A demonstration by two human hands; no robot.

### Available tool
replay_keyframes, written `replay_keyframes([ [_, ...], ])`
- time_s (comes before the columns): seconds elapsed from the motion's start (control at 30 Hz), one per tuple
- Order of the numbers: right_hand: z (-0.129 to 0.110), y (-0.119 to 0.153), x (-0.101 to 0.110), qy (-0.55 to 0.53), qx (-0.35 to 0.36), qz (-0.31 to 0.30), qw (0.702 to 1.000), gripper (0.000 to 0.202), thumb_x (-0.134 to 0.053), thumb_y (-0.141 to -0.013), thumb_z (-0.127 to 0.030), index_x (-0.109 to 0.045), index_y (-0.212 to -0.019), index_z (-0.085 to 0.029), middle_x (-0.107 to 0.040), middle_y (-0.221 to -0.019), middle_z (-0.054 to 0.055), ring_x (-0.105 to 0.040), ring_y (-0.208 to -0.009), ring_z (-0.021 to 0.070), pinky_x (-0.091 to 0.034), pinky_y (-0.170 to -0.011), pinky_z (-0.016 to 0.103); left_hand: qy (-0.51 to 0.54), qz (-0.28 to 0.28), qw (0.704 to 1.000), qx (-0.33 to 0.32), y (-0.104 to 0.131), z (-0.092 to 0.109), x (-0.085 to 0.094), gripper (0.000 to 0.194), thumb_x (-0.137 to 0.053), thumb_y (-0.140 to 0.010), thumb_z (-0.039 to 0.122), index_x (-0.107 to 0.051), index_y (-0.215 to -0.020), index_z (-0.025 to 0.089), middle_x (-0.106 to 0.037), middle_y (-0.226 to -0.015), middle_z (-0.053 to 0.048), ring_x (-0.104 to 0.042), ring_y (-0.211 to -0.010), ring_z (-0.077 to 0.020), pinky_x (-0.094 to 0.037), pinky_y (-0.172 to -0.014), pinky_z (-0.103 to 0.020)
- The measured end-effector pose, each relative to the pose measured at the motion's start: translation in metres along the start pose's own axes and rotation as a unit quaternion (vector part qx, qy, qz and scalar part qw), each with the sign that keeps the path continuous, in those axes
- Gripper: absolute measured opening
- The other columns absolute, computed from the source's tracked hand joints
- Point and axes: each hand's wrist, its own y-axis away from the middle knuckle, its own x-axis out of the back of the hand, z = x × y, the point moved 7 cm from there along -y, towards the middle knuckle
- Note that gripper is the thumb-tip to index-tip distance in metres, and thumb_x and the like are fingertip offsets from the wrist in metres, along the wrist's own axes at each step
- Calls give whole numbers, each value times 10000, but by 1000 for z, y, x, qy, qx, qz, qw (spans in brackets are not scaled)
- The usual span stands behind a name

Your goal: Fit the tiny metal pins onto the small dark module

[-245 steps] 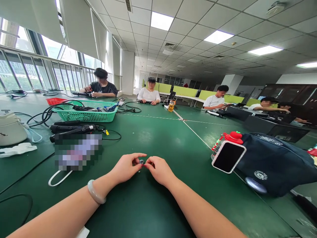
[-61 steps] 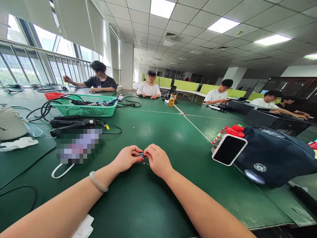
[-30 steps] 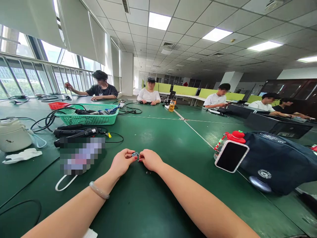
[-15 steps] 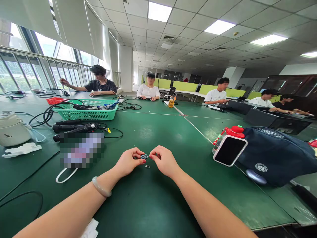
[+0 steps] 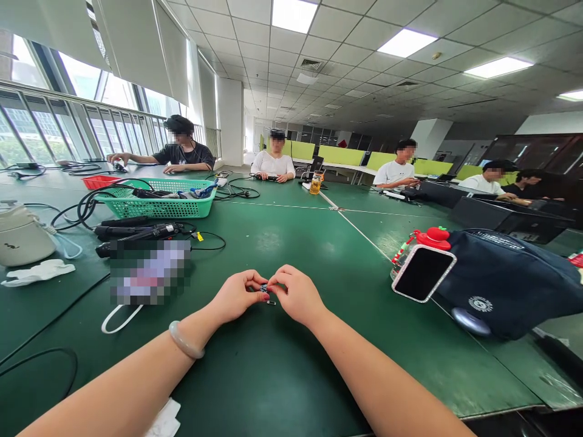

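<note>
My left hand [image 5: 237, 296] pinches a small dark circuit board [image 5: 263, 287] with pale marks between thumb and fingers. From the other side, my right hand [image 5: 296, 292] is closed in a pinch against the board's right edge. Its fingertips cover part of the board, and whatever lies between them is hidden. Just below the fingertips, a tiny light-and-dark part [image 5: 271, 302] lies on the green table [image 5: 273, 376]. A pale bangle [image 5: 184, 341] circles my left wrist.
At left are a green basket [image 5: 159, 209] with cables, black tools [image 5: 136, 235], a blurred purple item [image 5: 152, 273] and a beige container [image 5: 25, 237]. At right, a phone [image 5: 423, 273] leans by a dark blue bag [image 5: 510, 285]. Several people sit farther back.
My right hand has moved left, closer to my left hand, and its fingertips now cover more of the board. The gap between the hands has narrowed. A person at far left has lowered a hand.
</note>
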Motion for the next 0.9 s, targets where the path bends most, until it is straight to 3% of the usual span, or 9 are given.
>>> replay_keyframes([
  [0.27,8,-4,0,-94,-69,9,993,66,-595,-697,-149,-603,-702,-214,-556,-742,-34,-452,-584,90,-381,-557,212,4,-22,1000,-2,1,1,-3,224,-675,-605,266,-588,-790,173,-674,-731,-22,-620,-704,-171,-455,-682,-274],
  [0.37,17,-3,2,-124,-106,9,987,34,-600,-694,-181,-602,-709,-210,-571,-719,-39,-455,-587,93,-383,-557,208,-3,-6,1000,6,-1,-2,1,245,-668,-612,267,-591,-825,173,-675,-736,-25,-618,-712,-174,-451,-699,-281],
  [0.57,33,3,-21,-79,-112,-98,986,55,-590,-702,-171,-629,-729,-197,-601,-671,-25,-517,-608,106,-406,-583,218,-14,44,999,17,-5,-9,13,291,-665,-601,296,-600,-849,158,-663,-727,-23,-610,-710,-172,-448,-707,-285],
  [0.63,31,1,-17,-50,-99,-104,988,101,-592,-707,-170,-645,-786,-202,-626,-723,-8,-552,-651,121,-440,-629,238,-9,47,999,13,-5,-9,14,286,-666,-596,285,-597,-840,153,-663,-714,-20,-605,-702,-165,-447,-706,-280],
  [0.7,21,0,13,-9,-71,-19,997,228,-576,-729,-181,-629,-949,-202,-639,-911,33,-579,-830,166,-461,-767,294,-10,51,999,9,-5,-8,14,269,-662,-598,272,-594,-830,154,-653,-689,-9,-598,-683,-157,-447,-690,-275],
  [0.77,2,11,71,44,-32,165,985,442,-539,-771,-218,-481,-1208,-182,-507,-1220,85,-457,-1125,232,-373,-957,394,-13,53,998,10,-4,-8,15,256,-658,-605,271,-589,-824,156,-648,-683,-6,-594,-678,-155,-449,-685,-273],
  [0.83,-18,43,132,84,-12,356,930,602,-476,-828,-267,-224,-1370,-200,-287,-1396,72,-288,-1263,279,-269,-1027,488,-14,54,998,13,-4,-8,15,254,-656,-608,279,-585,-820,158,-645,-686,-7,-592,-681,-156,-450,-688,-277],
  [0.9,-34,76,173,102,15,458,883,653,-342,-888,-302,53,-1401,-211,-101,-1455,33,-100,-1321,311,-217,-1031,553,-13,55,998,18,-5,-10,15,262,-657,-606,289,-585,-822,158,-639,-684,-7,-588,-680,-156,-449,-692,-281],
])
